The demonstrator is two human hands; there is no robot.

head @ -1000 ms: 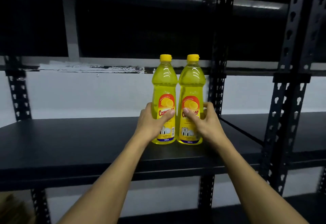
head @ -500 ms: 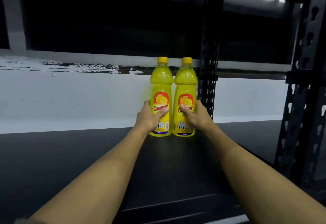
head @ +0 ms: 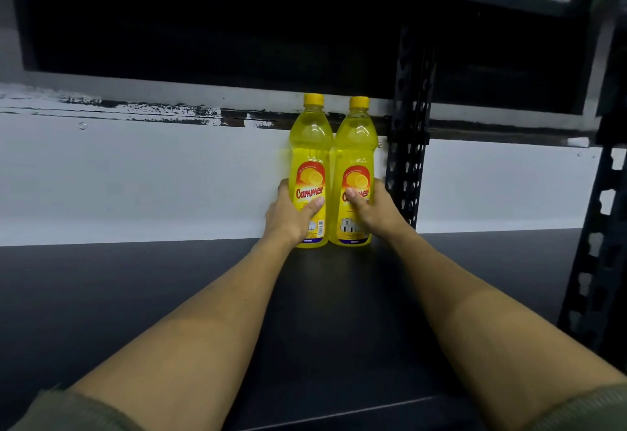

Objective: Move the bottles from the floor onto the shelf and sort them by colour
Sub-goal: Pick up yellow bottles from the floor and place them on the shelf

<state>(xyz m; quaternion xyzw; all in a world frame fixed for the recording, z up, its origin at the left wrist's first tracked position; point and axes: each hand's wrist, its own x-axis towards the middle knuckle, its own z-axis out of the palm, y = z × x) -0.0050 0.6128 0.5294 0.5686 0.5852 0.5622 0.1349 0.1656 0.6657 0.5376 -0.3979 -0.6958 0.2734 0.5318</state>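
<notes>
yellow bottles touching at shelf back edge, left hand and right hand gripping one each, open shelf leftward

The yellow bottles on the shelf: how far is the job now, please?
Done: the left yellow bottle and the right yellow bottle stand upright side by side at the back of the black shelf, same colour together. In hand: the left hand and right hand each grip one. Left: letting go; any bottles on the floor are out of view.
</notes>
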